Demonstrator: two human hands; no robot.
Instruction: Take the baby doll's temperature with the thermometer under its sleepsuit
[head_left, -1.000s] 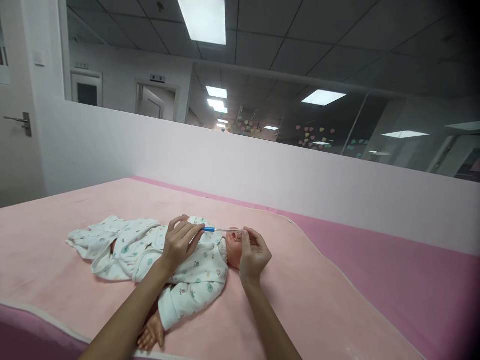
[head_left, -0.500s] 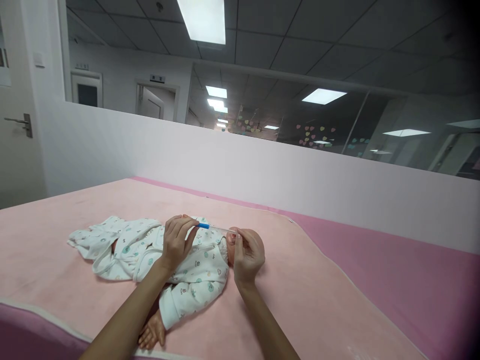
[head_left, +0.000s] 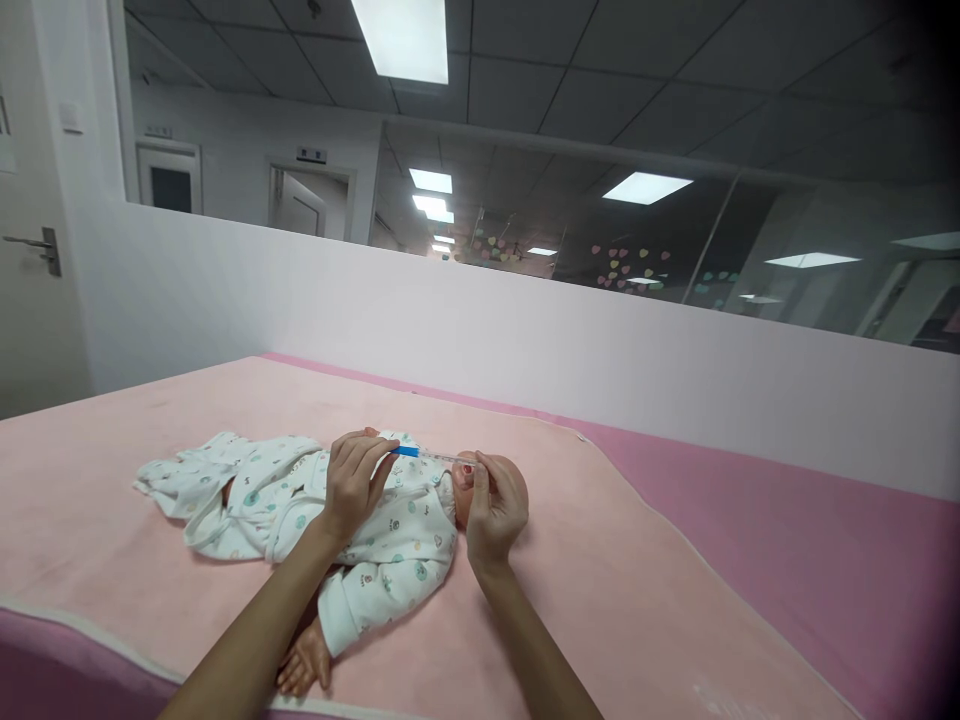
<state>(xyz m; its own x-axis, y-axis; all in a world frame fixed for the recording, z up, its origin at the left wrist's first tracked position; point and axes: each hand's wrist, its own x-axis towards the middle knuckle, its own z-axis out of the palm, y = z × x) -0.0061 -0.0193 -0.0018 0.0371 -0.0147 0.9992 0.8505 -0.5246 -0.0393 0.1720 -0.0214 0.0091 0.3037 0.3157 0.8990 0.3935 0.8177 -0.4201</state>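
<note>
We see our left hand (head_left: pixel 352 485) over the chest of a doll (head_left: pixel 397 545), with the thumb and fingers pinched together on the blue end of a thin clear stick (head_left: pixel 435 456). Our right hand (head_left: pixel 491 505) lies against the doll's face, and its fingertips are closed on the stick's other end. A small red mark shows there, just beside the doll's mouth. The stick runs almost level between our two hands, just above the doll's collar. We cannot tell whether its tip touches the face.

The doll lies on its back with its head to our right, mostly hidden behind our right hand. It wears a white suit printed with small green and yellow figures. One bare doll arm (head_left: pixel 304 668) sticks out of a sleeve toward us, close beside our left forearm. The suit's legs trail off to the left, crumpled.

The doll rests on a pale pink blanket (head_left: pixel 637 600) spread over the worktop (head_left: pixel 862 560), which is a darker pink. Behind the worktop stands a low white partition (head_left: pixel 525 340), with glass above it and lit ceiling panels (head_left: pixel 401 35). A door handle (head_left: pixel 30 245) shows at the far left.
</note>
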